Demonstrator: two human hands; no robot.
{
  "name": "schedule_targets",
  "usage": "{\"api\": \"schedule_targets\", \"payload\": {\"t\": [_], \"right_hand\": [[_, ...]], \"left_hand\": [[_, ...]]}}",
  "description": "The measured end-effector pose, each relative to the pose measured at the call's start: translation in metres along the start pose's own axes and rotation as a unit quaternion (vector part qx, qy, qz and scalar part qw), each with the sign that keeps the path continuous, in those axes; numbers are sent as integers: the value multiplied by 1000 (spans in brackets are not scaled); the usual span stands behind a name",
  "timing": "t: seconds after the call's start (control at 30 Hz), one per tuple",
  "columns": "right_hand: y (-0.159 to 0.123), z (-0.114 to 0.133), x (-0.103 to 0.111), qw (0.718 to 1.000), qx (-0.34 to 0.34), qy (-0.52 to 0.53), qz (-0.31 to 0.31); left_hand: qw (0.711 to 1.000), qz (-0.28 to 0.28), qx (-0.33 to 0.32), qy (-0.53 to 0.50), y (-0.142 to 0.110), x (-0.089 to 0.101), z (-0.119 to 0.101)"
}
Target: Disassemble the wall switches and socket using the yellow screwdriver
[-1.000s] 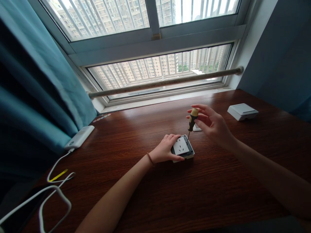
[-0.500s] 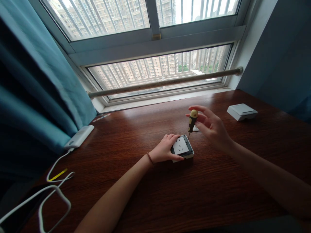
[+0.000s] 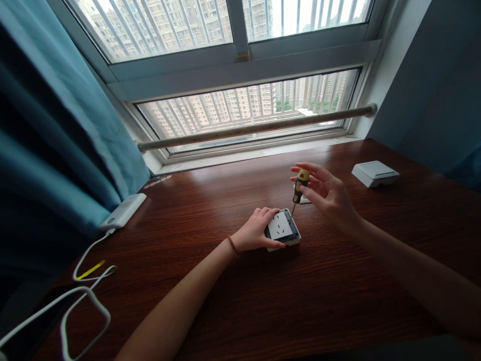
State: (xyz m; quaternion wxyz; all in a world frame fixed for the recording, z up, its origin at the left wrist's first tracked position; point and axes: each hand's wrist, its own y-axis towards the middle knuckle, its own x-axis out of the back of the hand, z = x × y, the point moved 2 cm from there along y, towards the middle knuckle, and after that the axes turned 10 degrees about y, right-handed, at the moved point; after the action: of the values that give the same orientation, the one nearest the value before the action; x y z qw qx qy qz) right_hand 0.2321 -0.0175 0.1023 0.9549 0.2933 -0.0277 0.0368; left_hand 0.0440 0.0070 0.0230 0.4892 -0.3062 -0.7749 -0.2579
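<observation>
A white wall socket [image 3: 281, 226] with dark edging lies face up on the wooden table, set in a white box. My left hand [image 3: 258, 230] grips it from the left, fingers over the far edge and thumb along the near side. My right hand [image 3: 328, 198] pinches the black and yellow handle of a screwdriver [image 3: 300, 186] between thumb and fingers. The shaft slants down, its tip at the dark strip on the socket's right side. Whether a screw sits under the tip is too small to tell. Partly hidden behind the right hand is a flat white piece [image 3: 305, 199].
Another white box [image 3: 375, 173] stands at the back right of the table [image 3: 225, 291]. At the left lie a white power strip or adapter [image 3: 124, 211], its looping white cable [image 3: 107, 313] and a yellow strip [image 3: 91, 269]. A blue curtain [image 3: 75, 115] and a barred window border the table.
The screwdriver's handle has tipped slightly to the right and turned in my right hand's fingers. My left hand and the socket hold their place.
</observation>
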Motion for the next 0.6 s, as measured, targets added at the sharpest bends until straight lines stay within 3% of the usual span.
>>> {"api": "schedule_targets", "payload": {"t": [0.13, 0.37, 0.53, 0.6], "right_hand": [[1, -8, 3, 996, 3, -63, -64], [-1, -1, -1, 1000, 8, 29, -5], [2, -6, 2, 994, 11, -71, -83], [1, -7, 2, 996, 5, -44, -71]], "left_hand": [[1000, 0, 4, -7, 0, 0, -1], [1000, -1, 3, -7, 0, 0, 0], [1000, 0, 2, -4, -1, 0, 0], [1000, 0, 2, -2, -1, 0, 0]]}}
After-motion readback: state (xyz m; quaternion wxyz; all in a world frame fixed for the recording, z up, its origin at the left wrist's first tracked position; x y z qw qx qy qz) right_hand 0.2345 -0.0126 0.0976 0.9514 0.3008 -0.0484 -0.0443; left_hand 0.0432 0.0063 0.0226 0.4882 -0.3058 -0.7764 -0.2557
